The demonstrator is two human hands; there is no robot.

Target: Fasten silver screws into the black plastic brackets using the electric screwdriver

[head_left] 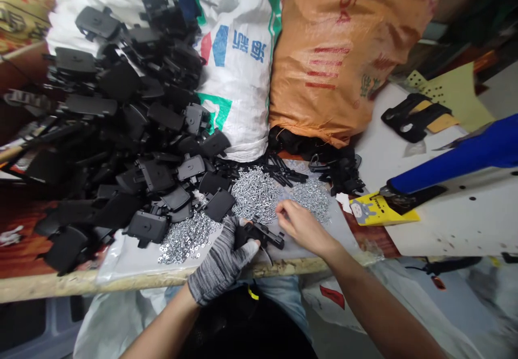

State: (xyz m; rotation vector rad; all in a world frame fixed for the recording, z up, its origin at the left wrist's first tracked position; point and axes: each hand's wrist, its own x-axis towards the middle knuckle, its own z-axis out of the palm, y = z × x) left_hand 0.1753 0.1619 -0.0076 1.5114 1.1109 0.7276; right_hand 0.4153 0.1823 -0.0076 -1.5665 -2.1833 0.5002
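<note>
My left hand (225, 259), in a grey knitted fingerless glove, is closed around a small black plastic part (265, 235) at the table's near edge. Bare, my right hand (301, 224) hovers just right of that part with fingers pinched together over the edge of a heap of small silver screws (257, 192); what the pinch holds is too small to name. A second heap of silver washers (186, 237) lies left of my left hand on a grey sheet (129, 253).
A big pile of black plastic housings (125, 116) fills the left of the table. Behind stand a white woven sack (238, 51) and an orange sack (343, 46). To the right are a blue-handled tool (457, 159), a yellow card (378, 210) and a white board (457, 213).
</note>
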